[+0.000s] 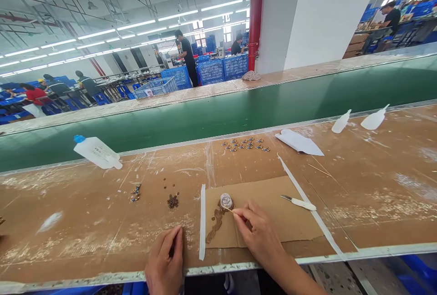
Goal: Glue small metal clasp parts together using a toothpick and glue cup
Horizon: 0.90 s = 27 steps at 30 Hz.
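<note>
My right hand (259, 231) pinches a thin wooden stick (228, 209), its tip at a small round pot (226, 201) with pale, greyish contents. The pot stands on a taped-down cardboard sheet (273, 208), beside a dark wet-looking stain (215, 227). Near the table's front edge rests my left hand (165, 258), fingers curled with thumb and forefinger close together; whether anything is between them is hidden. Beyond it lie a pile of small dark brown pieces (173, 201) and a little cluster of blue and gold metallic pieces (135, 192).
A craft knife (298, 202) lies on the cardboard's right side. Farther back are rows of small metallic pieces (246, 144), a folded white paper (299, 142), two white squeeze bottles (373, 119) and a blue-capped bottle (97, 151) on its side. A green conveyor belt (205, 122) runs behind.
</note>
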Motion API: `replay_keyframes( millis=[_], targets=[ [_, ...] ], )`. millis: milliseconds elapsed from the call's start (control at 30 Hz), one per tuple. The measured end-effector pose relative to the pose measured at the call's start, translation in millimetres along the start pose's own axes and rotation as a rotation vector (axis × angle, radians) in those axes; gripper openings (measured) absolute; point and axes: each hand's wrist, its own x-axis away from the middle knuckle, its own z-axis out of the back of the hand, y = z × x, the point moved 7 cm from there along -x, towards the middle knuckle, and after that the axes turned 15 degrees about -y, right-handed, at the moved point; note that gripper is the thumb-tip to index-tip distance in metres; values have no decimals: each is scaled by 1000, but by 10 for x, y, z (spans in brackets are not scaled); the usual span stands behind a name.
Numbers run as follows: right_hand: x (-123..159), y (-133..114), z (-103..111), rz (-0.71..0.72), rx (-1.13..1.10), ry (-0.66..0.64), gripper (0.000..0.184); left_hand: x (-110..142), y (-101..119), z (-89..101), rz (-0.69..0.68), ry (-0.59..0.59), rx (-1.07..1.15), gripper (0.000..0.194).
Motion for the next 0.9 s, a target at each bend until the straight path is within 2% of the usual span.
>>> replay_keyframes(
  millis=[267,467,600,700,900],
  targets=[
    [63,55,-36,-25,66,-29,25,-11,39,24,-22,25,-38,30],
    [117,-27,5,38,90,-48,28,-10,44,35,-27,35,-49,30],
    [68,-42,148,49,20,9,23,-7,51,36,-29,28,-42,30],
    [-1,-42,236,57,51,72,19,-6,46,39,-10,21,-36,29],
    [-81,-72,180,75,245,98,23,-17,49,40,-6,23,-25,30]
  ],
)
